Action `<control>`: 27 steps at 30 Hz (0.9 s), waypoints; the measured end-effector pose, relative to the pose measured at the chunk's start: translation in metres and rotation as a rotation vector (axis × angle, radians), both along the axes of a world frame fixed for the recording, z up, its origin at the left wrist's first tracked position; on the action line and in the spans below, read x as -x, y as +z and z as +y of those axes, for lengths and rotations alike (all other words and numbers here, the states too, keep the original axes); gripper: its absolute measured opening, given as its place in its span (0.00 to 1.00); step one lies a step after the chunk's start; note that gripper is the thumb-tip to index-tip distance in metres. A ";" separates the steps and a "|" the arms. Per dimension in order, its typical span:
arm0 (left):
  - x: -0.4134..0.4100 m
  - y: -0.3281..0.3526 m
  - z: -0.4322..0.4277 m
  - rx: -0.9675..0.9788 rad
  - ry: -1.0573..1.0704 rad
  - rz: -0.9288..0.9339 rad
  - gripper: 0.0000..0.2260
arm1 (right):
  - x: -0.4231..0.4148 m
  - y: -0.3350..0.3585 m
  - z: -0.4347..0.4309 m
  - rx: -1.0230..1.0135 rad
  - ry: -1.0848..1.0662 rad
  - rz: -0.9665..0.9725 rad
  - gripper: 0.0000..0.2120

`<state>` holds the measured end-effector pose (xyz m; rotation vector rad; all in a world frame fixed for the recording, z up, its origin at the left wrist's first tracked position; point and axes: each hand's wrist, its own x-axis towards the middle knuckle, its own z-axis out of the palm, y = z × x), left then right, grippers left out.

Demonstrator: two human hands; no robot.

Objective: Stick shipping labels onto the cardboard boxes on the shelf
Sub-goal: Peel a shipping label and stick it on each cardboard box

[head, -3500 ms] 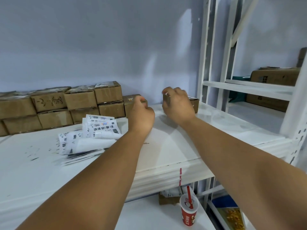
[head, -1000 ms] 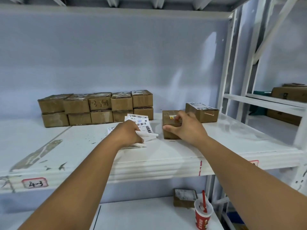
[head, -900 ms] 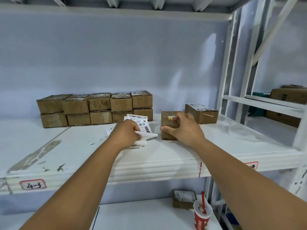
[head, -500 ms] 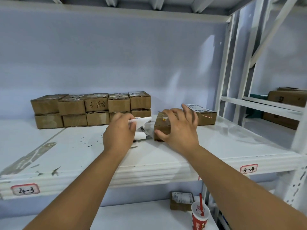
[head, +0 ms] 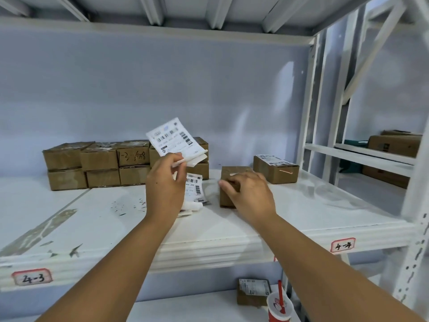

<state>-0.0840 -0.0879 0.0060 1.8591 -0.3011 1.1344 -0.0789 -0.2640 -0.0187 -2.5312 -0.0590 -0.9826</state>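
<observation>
L hand [head: 166, 182] pinches 1 shipping label [head: 173, 138] by its lower edge, raised above the shelf [head: 301, 212]. Label pile [head: 196, 189] lies just right of that hand. R hand [head: 248, 194] grips a small cardboard box [head: 233, 171] mid-shelf, box closed. Far right of it: 1 labelled box [head: 275, 169]. Far left: stacked boxes [head: 99, 163], 2 rows, all closed, contents hidden. Below, near: red cup [head: 278, 307] w/ straw.

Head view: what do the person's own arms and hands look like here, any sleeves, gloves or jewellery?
The left arm and right arm are bare as far as the frame shows, with no sleeves in view. The left hand and right hand wear no gloves, and no watch, bracelet or ring shows on either wrist or hand.
</observation>
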 end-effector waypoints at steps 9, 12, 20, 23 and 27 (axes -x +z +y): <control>-0.018 0.023 -0.062 -0.062 -0.269 0.147 0.02 | -0.006 0.022 -0.025 -0.675 0.025 -0.179 0.13; -0.032 0.030 -0.079 -0.008 -0.327 0.206 0.04 | -0.012 0.046 -0.034 -1.025 0.290 -0.098 0.15; -0.058 0.010 -0.089 0.026 -0.250 0.159 0.04 | -0.032 0.037 -0.036 -1.014 0.511 -0.004 0.18; -0.060 0.007 -0.088 0.013 -0.181 0.152 0.02 | -0.032 0.035 -0.038 -0.905 0.568 -0.009 0.21; -0.054 0.008 -0.091 -0.005 -0.251 0.176 0.01 | -0.037 0.032 -0.035 -0.745 0.535 -0.031 0.17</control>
